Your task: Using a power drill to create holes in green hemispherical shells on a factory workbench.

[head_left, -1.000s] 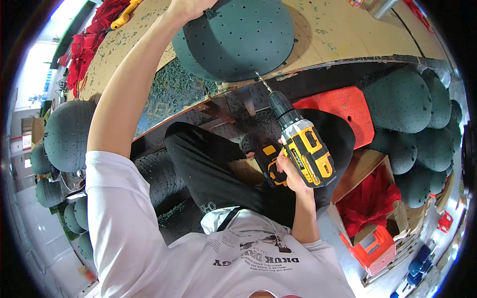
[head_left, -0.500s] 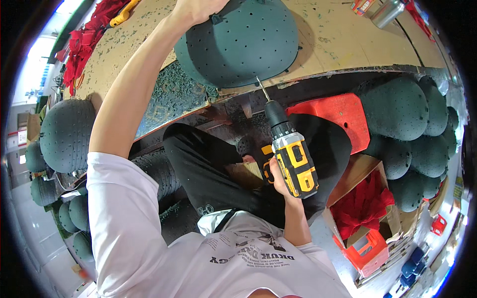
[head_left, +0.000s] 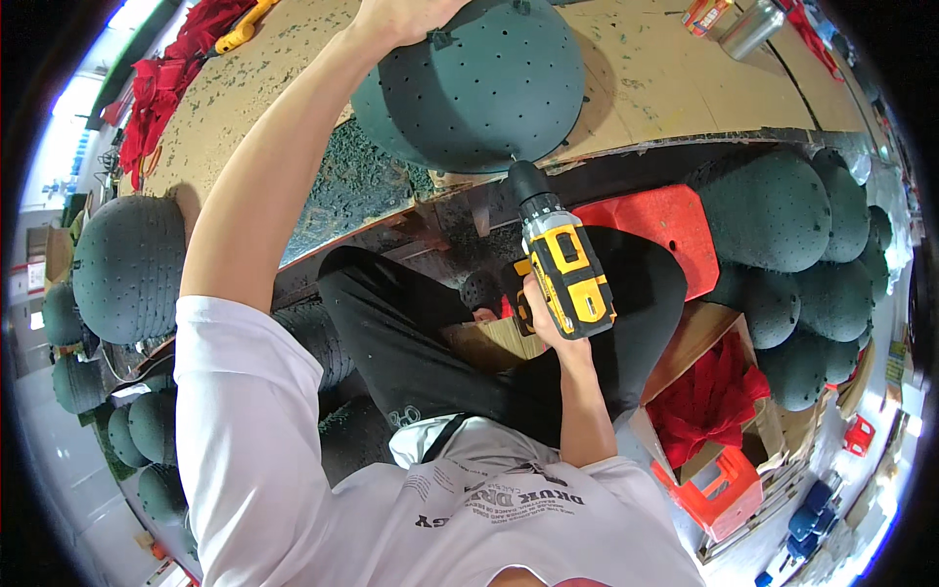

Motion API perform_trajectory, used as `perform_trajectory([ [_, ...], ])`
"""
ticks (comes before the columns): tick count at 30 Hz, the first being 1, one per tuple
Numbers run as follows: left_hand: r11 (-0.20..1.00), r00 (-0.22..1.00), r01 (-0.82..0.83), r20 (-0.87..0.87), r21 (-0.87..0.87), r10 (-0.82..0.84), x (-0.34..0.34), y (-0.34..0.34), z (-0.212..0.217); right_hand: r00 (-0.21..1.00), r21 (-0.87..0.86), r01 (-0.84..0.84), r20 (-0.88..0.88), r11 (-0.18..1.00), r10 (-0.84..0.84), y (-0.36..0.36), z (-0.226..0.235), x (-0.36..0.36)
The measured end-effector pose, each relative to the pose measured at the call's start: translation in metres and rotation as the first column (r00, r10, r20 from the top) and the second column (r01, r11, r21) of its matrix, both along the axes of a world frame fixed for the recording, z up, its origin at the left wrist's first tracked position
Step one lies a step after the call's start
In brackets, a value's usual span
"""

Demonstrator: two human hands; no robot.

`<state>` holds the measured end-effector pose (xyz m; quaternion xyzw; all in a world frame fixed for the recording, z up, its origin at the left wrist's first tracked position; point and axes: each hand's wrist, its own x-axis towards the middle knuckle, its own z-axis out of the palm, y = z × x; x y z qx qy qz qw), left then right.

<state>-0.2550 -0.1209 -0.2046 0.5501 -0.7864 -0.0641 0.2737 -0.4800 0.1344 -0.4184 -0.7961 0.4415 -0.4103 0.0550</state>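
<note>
A dark green, dome-shaped plastic shell [head_left: 479, 93] dotted with small holes lies at the front edge of the workbench. My left hand [head_left: 411, 18] grips its far left side; the top of the picture cuts off part of the fingers. My right hand [head_left: 553, 318] is wrapped round the handle of a yellow and black cordless drill [head_left: 567, 264]. The drill points away from me at the shell's near rim. Most of its bit is hidden in the shell, and the chuck is close to the surface.
Green shavings litter the workbench [head_left: 675, 88]. Stacked shells [head_left: 773, 210] stand at right, with more shells [head_left: 127, 269] at left. A red plastic stool [head_left: 675, 235] is beyond my knee. A cardboard box [head_left: 685, 342] holds red cloth [head_left: 709, 401]. A metal bottle [head_left: 753, 29] lies far right.
My right hand has pushed the drill forward, and the bit, exposed before, has sunk mostly into the shell. My left hand and the shell have shifted only slightly.
</note>
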Motion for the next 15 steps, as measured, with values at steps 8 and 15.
perform_trajectory([
  [8,0.999,1.0,0.013,0.011,-0.035,-0.013,0.001,-0.006,-0.003,0.934,0.46,0.019,0.309,0.888,-0.18,0.039,0.002,-0.015],
  [15,0.999,1.0,0.005,0.009,-0.054,-0.005,0.005,-0.007,-0.008,0.826,0.636,0.039,0.413,0.771,-0.382,0.084,0.027,-0.043],
])
